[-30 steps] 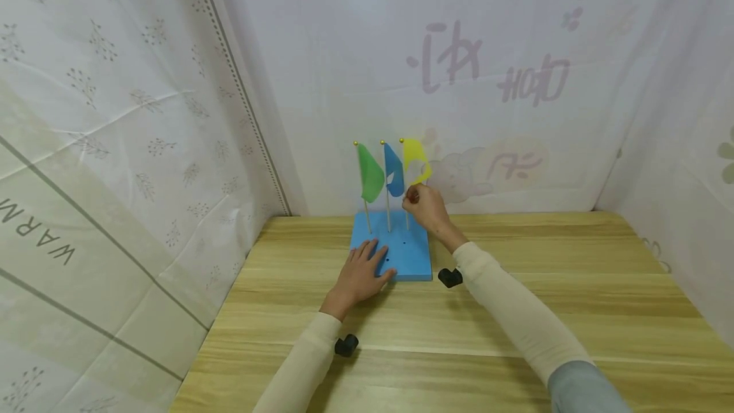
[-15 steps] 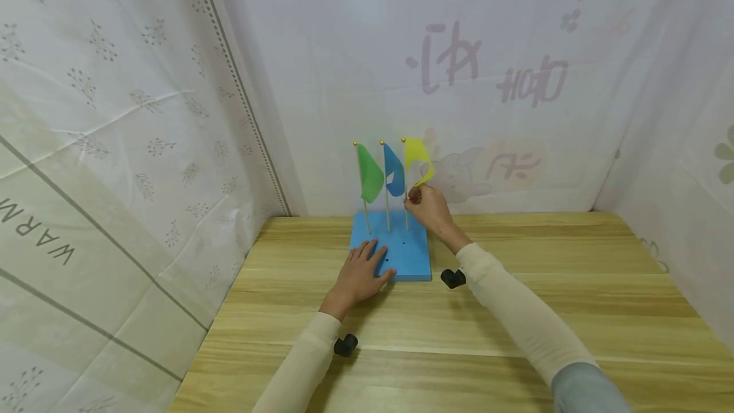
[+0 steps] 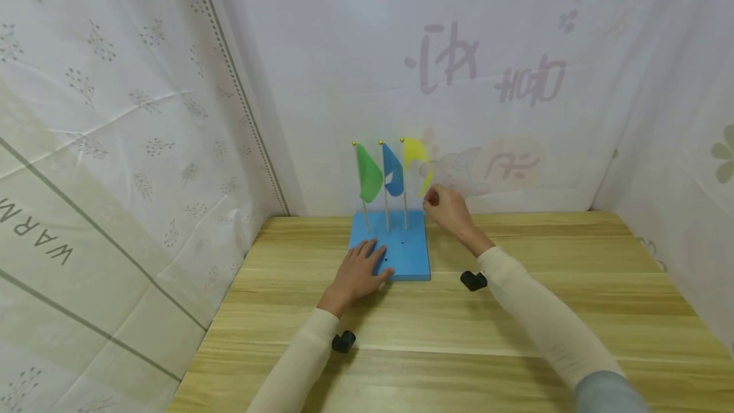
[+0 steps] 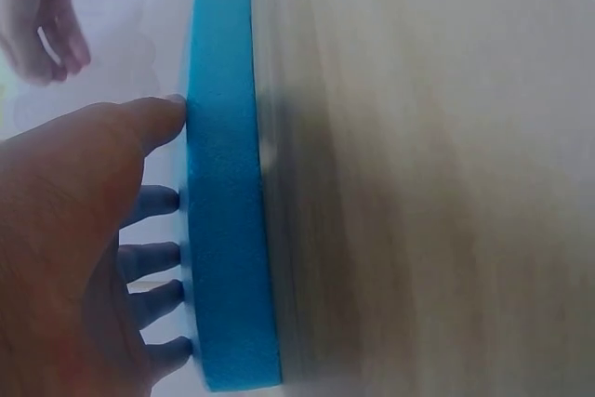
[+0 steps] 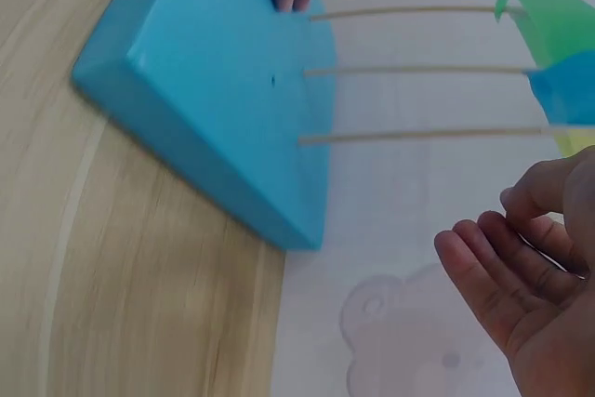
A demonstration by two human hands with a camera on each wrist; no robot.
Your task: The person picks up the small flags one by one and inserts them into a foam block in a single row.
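Observation:
Three small flags stand in a row in a light-blue foam block (image 3: 411, 260): a green flag (image 3: 369, 174), a blue flag (image 3: 394, 171) and a yellow flag (image 3: 415, 153). Each hangs from a thin stick with a gold ball on top. My left hand (image 3: 357, 276) rests on the front left of the block with fingers spread; its fingertips touch the top face in the left wrist view. Just right of the yellow flag's stick, my right hand (image 3: 450, 209) is off the stick and holds nothing, its fingers (image 5: 483, 271) loosely bent and the thumb apart from them.
The block sits near the back edge of a wooden table (image 3: 516, 311). Small dark holes show in its top. A patterned white curtain (image 3: 321, 81) hangs behind the table and along both sides. Black wrist cameras hang by both sleeves.
My right hand has let go of the yellow flag's stick and moved right. The flag stays upright in the block. The left hand keeps its place on the block.

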